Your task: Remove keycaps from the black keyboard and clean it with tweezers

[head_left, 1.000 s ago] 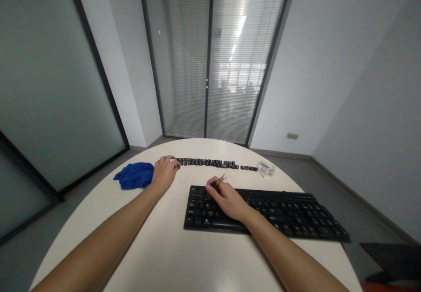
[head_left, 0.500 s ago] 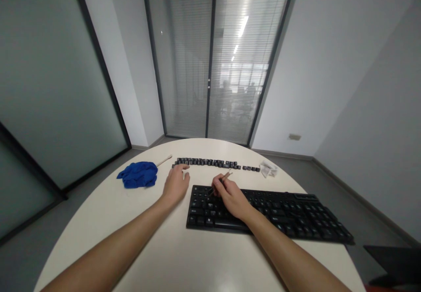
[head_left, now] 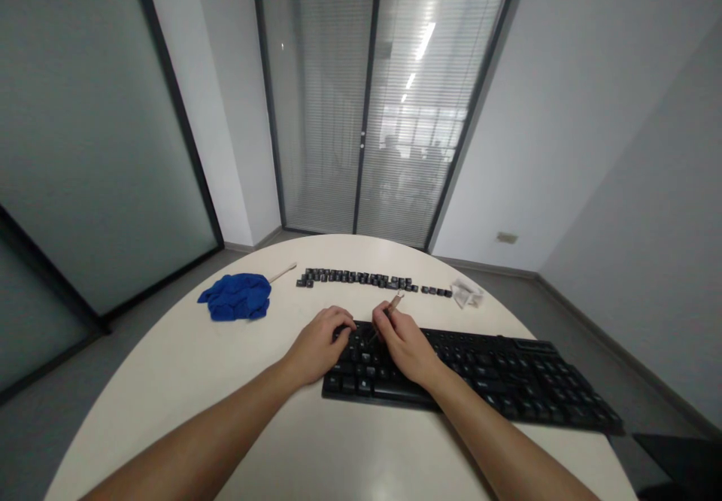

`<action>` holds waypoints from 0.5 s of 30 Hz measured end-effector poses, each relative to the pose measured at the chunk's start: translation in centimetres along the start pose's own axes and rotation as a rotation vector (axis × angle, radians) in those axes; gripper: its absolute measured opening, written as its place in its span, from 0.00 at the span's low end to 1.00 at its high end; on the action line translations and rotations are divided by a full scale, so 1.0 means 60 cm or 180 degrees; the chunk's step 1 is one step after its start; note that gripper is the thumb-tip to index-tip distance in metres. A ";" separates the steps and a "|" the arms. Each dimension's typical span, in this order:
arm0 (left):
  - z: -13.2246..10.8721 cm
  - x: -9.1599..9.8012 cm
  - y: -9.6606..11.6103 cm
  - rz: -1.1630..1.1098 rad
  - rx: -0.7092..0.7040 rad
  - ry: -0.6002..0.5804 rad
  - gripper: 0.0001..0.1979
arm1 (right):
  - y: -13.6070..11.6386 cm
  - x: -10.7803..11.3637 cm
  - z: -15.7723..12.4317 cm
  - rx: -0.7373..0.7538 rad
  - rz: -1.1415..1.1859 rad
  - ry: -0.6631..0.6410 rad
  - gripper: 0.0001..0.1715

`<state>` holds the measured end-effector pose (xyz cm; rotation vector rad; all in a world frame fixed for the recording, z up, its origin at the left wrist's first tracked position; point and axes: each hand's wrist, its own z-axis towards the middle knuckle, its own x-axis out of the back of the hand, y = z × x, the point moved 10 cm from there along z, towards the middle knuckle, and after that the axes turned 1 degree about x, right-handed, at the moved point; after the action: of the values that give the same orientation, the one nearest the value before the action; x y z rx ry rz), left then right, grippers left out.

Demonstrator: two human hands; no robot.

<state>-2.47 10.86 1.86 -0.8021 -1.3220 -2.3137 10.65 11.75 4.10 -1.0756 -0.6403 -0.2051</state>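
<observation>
The pale round table [head_left: 293, 448] spread out in front of you, and the black keyboard [head_left: 496, 373] lay across it, running from about twelve o'clock round toward two. Your left hand [head_left: 319, 344] rested at the keyboard's left end, fingers and thumb curled over its far corner; whether they pinched anything could not be told. Just to its three o'clock, over the left part of the keys, your right hand [head_left: 407, 343] was clamped on a slim tool [head_left: 396, 302] — the near end lost against the dark keys, the other end poking up past your fingers.

Beyond the hands, at eleven o'clock, you had a bunched blue cloth [head_left: 235, 297], with a thin pale stick [head_left: 283, 271] jutting from behind it toward one o'clock. At one o'clock on the table sat a crumpled whitish wrapper [head_left: 467, 293]. Past the keyboard, around twelve o'clock, loose black keycaps [head_left: 353, 277] stood in a long double line, two of them set closer to you at its left end, and a short run of four just beside its right end. Farthest off, at twelve o'clock, rose glass panels with blinds [head_left: 321, 110].
</observation>
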 end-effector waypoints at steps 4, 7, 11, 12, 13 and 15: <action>0.001 -0.002 0.000 -0.0100 0.0084 -0.0038 0.08 | -0.001 -0.007 -0.001 0.0025 -0.0037 -0.0144 0.20; 0.001 0.000 0.001 -0.0127 0.0093 -0.0019 0.07 | -0.005 -0.009 -0.001 0.0115 0.0012 -0.0185 0.19; 0.002 0.001 0.003 -0.0125 0.0045 0.0003 0.07 | -0.004 -0.009 0.000 0.0146 0.0120 -0.0194 0.18; 0.002 0.001 0.003 -0.0120 0.0040 0.0004 0.08 | -0.003 -0.010 0.001 0.0127 0.0164 -0.0204 0.18; 0.002 0.000 0.003 -0.0115 0.0040 0.0001 0.07 | -0.001 -0.011 0.001 0.0102 0.0208 -0.0218 0.18; 0.001 0.000 0.002 -0.0102 0.0054 0.0000 0.07 | 0.001 -0.013 0.002 0.0086 0.0265 -0.0249 0.18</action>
<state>-2.37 10.87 1.98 -0.7808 -1.3624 -2.3238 10.03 11.73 3.67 -1.0859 -0.6652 -0.0823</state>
